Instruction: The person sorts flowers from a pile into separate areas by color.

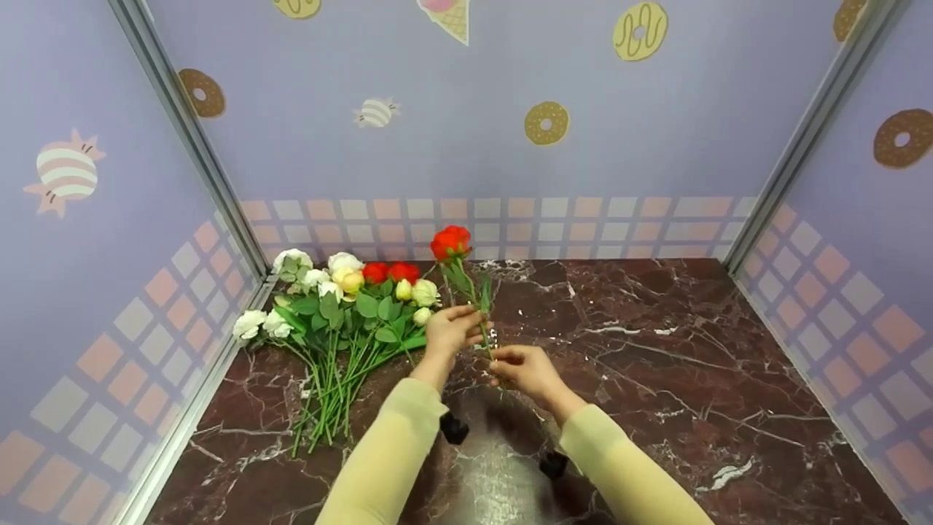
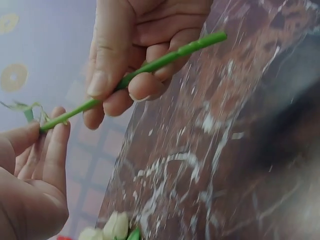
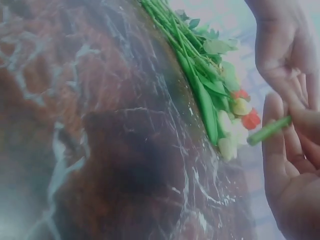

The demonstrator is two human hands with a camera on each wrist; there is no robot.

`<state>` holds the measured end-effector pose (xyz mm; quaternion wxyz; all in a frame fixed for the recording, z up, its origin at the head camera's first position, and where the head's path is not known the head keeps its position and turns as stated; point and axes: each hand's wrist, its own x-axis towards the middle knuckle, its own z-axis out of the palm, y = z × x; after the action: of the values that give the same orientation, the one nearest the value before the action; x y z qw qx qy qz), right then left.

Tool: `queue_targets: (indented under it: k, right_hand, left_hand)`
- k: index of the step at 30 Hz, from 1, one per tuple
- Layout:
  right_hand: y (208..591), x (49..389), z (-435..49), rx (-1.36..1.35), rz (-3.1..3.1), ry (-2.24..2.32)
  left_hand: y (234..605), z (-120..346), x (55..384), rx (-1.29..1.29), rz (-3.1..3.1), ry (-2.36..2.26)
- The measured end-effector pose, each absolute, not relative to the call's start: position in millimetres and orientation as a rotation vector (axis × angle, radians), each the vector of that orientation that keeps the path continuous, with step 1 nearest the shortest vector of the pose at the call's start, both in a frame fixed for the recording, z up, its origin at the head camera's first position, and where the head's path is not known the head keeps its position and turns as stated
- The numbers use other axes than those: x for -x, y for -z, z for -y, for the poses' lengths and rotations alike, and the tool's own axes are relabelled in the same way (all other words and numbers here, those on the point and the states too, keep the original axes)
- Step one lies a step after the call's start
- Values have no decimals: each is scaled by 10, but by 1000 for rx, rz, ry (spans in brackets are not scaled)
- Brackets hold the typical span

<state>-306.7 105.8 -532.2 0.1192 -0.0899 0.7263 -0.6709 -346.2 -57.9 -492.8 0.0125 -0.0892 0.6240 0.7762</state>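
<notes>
A single red rose (image 1: 451,243) with a long green stem is held upright over the table, its bloom tilted slightly to the left. My left hand (image 1: 453,330) pinches the stem below the leaves. Lower down, my right hand (image 1: 528,370) pinches the same stem between thumb and fingers. In the left wrist view the bare stem (image 2: 172,56) runs from the left hand (image 2: 37,175) through the right hand (image 2: 145,50), its cut end sticking out past the fingers. That end also shows beside the right hand (image 3: 295,175) in the right wrist view.
Left of the hands, a pile of flowers lies on the dark marbled table (image 1: 656,379): white roses (image 1: 293,264), red roses (image 1: 403,272) and a yellow one (image 1: 348,280), stems (image 1: 332,394) toward the front. Patterned walls (image 1: 481,146) enclose the back and sides.
</notes>
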Motion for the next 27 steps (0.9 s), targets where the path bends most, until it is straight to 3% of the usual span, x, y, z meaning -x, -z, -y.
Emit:
queue_targets:
  k: [10,20,27]
  right_hand:
    - [5461,2869,-1596,148,-2259,2017]
    - [5538,2819,-2332,-68,-2407,1971]
    - [5501,2839,-2798,-138,-2505,1922]
  left_hand:
    - [5125,522,3265,126,-1968,-2273]
    - [5289,1037,3190,448,-2221,-2641]
    - [5369,1349,3160,814,-2354,-2522]
